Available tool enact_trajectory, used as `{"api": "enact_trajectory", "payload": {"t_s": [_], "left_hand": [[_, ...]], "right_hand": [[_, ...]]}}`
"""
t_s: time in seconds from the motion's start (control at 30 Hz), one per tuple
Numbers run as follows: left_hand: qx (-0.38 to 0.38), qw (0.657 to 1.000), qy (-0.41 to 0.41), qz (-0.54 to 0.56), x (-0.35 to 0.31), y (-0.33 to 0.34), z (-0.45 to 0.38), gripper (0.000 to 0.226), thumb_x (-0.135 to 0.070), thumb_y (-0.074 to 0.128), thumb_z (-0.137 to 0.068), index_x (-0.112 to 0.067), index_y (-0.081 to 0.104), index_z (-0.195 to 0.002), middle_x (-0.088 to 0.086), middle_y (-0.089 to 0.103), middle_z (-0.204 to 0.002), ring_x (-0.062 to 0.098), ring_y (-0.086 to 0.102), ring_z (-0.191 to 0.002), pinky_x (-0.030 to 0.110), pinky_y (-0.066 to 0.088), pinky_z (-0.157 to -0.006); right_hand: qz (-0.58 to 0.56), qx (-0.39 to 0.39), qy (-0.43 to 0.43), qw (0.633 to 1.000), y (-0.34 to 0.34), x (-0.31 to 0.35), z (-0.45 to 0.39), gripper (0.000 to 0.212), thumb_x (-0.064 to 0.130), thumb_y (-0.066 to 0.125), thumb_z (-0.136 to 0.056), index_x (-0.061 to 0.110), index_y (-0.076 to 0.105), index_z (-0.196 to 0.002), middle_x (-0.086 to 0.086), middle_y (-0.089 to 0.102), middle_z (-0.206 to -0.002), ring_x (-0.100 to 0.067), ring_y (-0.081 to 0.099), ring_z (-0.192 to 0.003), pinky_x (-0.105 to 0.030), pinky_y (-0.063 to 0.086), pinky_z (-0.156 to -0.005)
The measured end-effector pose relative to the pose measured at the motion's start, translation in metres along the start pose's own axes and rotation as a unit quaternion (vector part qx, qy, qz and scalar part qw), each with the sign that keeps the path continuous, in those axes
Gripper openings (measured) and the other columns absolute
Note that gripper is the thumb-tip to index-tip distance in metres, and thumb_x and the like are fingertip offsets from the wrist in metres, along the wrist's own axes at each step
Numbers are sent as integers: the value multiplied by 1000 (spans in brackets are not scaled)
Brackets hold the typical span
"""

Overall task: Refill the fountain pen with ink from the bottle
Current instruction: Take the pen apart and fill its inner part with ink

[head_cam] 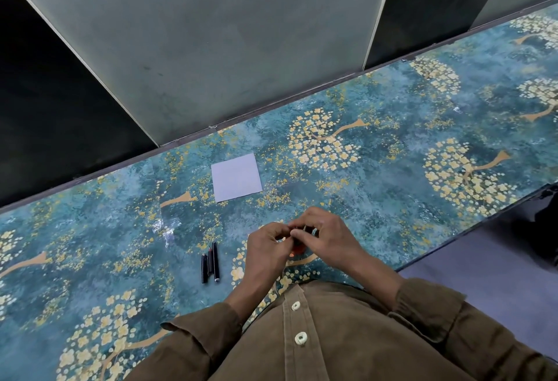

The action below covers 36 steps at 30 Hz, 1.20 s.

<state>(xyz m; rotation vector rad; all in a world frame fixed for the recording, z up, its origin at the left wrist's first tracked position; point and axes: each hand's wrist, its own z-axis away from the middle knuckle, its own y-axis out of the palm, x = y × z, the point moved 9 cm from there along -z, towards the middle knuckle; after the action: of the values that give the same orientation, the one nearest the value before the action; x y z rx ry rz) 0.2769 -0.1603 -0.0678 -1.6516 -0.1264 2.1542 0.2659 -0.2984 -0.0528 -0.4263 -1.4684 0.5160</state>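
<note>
Head view: two hands meet at lower centre of the frame over a desk [392, 115] covered in a blue-green pattern with yellow blossom trees. Between them sits one ink bottle [299, 248], mostly hidden; only a dark top and a reddish patch below it show, so what it holds cannot be read. The left hand [264, 255] has its fingers curled in, fingertips pinching at the bottle's top. The right hand [327, 237] arches over the bottle from the right, fingers curled round it. Whether a cap is on or off cannot be told.

Left of the hands, three dark pen parts [210, 263] lie side by side on the desk, touching or nearly so, their long axes running almost straight up and down the frame. The rightmost is longest, with a silvery end toward the bottom; the leftmost is shorter; the thin middle piece ends in a point toward the top.

One pale square sheet of paper [236, 177] lies flat above the hands, apart from them.
</note>
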Motion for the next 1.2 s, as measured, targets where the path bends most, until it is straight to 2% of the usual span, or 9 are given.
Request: {"api": "enact_trajectory", "payload": {"t_s": [0.23, 0.4, 0.47, 0.53, 0.63, 0.7, 0.8, 1.0, 1.2], "left_hand": [[8, 1000, -10, 4, 2, -1, -2, 17, -1, 71, -79, -16, 78, -77, 2, 77, -73, 13, 75, -66, 27, 62, -62], [24, 1000, -9, -2, 1, 1, -4, 20, 4, 65, -75, -11, 78, -76, 4, 76, -71, 16, 75, -66, 28, 61, -61], [28, 1000, -10, -5, 3, 1, -6, 20, 2, 65, -73, -13, 78, -75, 4, 76, -71, 17, 75, -67, 35, 63, -63], [30, 999, -13, -2, 5, 1, -6, 21, 1, 67, -71, -16, 78, -76, 4, 76, -73, 19, 76, -68, 39, 64, -66], [24, 1000, -17, 12, 6, 0, -6, 22, 5, 67, -73, -13, 79, -78, 5, 77, -75, 19, 76, -68, 37, 64, -65], [24, 999, -15, 14, 4, 1, -4, 19, 4, 67, -76, -11, 79, -79, 6, 77, -75, 18, 76, -68, 35, 64, -64], [27, 1000, -9, 6, 3, 0, -5, 18, 2, 68, -75, -12, 79, -78, 4, 77, -74, 16, 75, -68, 33, 63, -63], [30, 999, -14, 8, 4, 1, -5, 20, 3, 69, -74, -14, 79, -76, 4, 77, -73, 18, 76, -67, 37, 64, -64], [33, 999, -13, 1, 7, 1, -6, 22, 4, 67, -72, -15, 78, -75, 5, 77, -72, 21, 76, -68, 44, 64, -65]], "right_hand": [[-14, -19, 19, 1000, -1, -3, -3, 5, 22, 76, -84, 18, 77, -86, 7, 65, -85, -8, 63, -78, -24, 51, -72], [11, -33, 42, 998, 0, -4, -6, 24, 30, 79, -81, 23, 59, -69, 9, 56, -77, -9, 54, -69, -22, 44, -61], [14, -31, 46, 998, 1, -5, -6, 23, 32, 79, -80, 24, 60, -71, 9, 56, -78, -9, 55, -70, -23, 45, -62], [-7, -20, 46, 999, 2, -5, -5, 15, 32, 79, -80, 25, 67, -82, 9, 58, -82, -9, 58, -73, -26, 50, -67], [-35, -3, 51, 998, 4, -8, -2, 19, 26, 77, -83, 26, 75, -101, 11, 60, -87, -7, 62, -78, -24, 52, -75], [-55, -5, 56, 997, 3, -10, -2, 14, 22, 77, -84, 24, 78, -98, 10, 64, -90, -7, 64, -82, -21, 52, -77], [-74, -11, 64, 995, 2, -11, -2, 6, 19, 78, -82, 21, 78, -88, 9, 65, -87, -5, 63, -79, -17, 49, -72], [-65, -23, 70, 995, 1, -10, -6, 18, 24, 84, -76, 19, 68, -70, 3, 63, -79, -13, 60, -73, -30, 49, -65], [-78, -35, 81, 993, 1, -14, -5, 22, 29, 87, -72, 18, 68, -73, 9, 57, -75, -1, 52, -66, -15, 42, -60]]}}
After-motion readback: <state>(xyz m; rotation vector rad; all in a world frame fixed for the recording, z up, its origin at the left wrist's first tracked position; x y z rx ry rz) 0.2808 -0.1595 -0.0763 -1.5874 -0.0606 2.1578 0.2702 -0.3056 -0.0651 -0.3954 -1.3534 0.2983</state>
